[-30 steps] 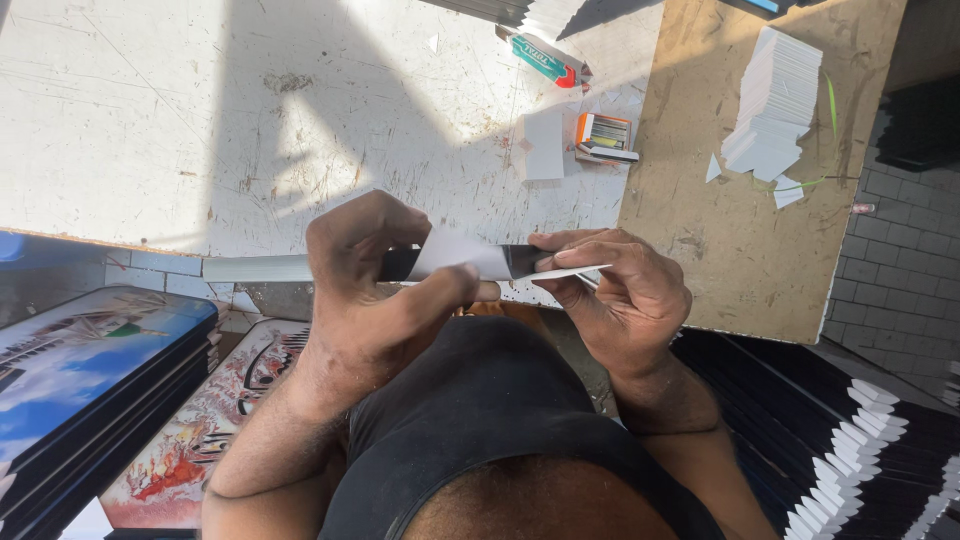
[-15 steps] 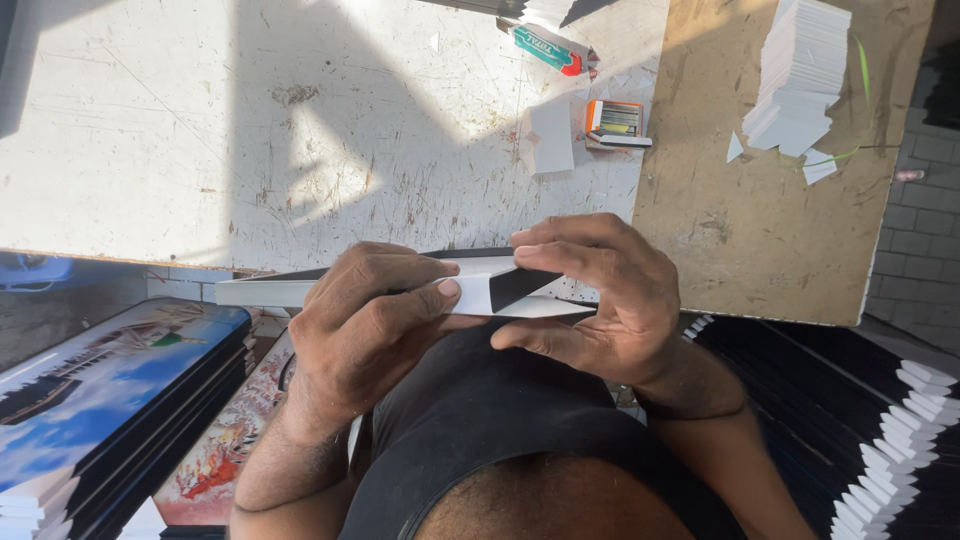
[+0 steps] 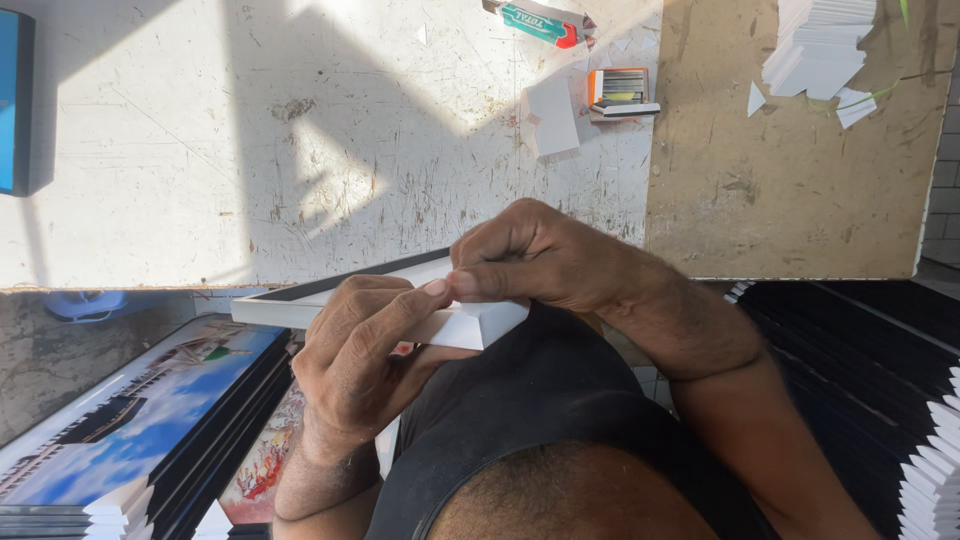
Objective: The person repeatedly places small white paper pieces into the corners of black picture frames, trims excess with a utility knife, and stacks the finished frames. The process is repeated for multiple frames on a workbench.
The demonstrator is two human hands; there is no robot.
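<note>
I hold a white frame moulding strip (image 3: 300, 305) with a black inner edge close to my chest, just below the table's front edge. My left hand (image 3: 360, 360) wraps its mitred right end from below, thumb on top. Pressing down on that same end from above is my right hand (image 3: 540, 260), its fingertips meeting my left thumb. The strip runs out to the left, nearly level.
A scratched white table (image 3: 200, 150) and a brown board (image 3: 790, 180) lie ahead, carrying a small box (image 3: 620, 92), a white card (image 3: 552, 115), a tube (image 3: 540, 22) and white paper pieces (image 3: 820, 50). Framed pictures (image 3: 130, 420) lean at lower left. Black frames (image 3: 860, 340) are stacked at right.
The strip has turned so its white face shows and it lies flatter. My right hand has shifted over the top of its end, and both hands have closed together.
</note>
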